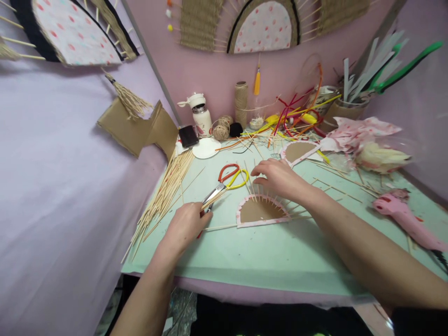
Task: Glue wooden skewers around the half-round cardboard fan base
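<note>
- Mint-green surface (280, 252), sticks and scraps strewn across its far half.
- Cardboard fan (261, 211): half-disc, mid-surface, sticks radiating from its rim.
- Right hand (276, 177): fingers curled loosely over the fan's far rim, touching the sticks; nothing pinched that I can see.
- Left hand (185, 226): closed on a stick (219, 227) beside the scissors (226, 183), near the left edge.
- Stick pile (164, 196): along the left edge.
- Glue gun (406, 217): right edge.
- Risk, judged: pressing could snap or loosen the fan's sticks; open blades lie close to the left fingers.
- Writing: none legible.
</note>
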Demonstrator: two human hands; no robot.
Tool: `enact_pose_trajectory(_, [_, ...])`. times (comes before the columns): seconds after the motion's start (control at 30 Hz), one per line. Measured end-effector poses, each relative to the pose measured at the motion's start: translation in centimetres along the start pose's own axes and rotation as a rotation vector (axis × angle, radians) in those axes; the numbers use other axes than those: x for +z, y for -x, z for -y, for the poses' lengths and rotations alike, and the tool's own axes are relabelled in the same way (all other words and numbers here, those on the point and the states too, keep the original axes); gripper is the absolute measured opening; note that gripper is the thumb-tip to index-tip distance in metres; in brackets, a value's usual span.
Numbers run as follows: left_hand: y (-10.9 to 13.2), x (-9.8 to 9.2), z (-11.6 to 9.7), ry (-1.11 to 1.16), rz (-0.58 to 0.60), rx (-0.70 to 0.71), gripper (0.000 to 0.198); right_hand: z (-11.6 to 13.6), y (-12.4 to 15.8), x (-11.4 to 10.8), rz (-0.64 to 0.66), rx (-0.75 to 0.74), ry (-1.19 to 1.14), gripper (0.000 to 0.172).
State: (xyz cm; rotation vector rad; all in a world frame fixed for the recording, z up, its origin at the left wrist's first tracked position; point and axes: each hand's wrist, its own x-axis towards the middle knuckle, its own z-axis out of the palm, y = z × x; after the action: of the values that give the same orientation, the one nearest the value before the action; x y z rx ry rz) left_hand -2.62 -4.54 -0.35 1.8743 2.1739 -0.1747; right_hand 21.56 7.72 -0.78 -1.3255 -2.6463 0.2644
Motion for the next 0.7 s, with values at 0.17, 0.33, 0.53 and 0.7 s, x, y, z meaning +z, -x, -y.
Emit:
enact_pose_trajectory(0.17, [0.5, -1.5, -0.2, 0.015, -0.084, -0.032, 0.033, -1.4, 1.4, 0.0, -0.034, 0.041, -0.018, 0.017])
enact_pose_trajectory(0.33, [1.6, -2.1, -2.1, 0.403, -0.315, -0.028, 0.034, -1.5, 2.7, 0.3, -0.026, 0.039, -0.051, 0.018])
enact_pose_trajectory(0.53, [1.6, 1.0, -6.7, 1.688, -0.128, 0.053, 0.032, -0.7, 4.0, 1.6, 0.001, -0.095, -0.087, 0.023])
enact_pose_trajectory(0.7, [0.3, 2.8, -8.3, 2.136, -0.077, 0.043, 0.027, -0.1, 4.6, 2.0, 0.014, -0.161, -0.065, 0.025])
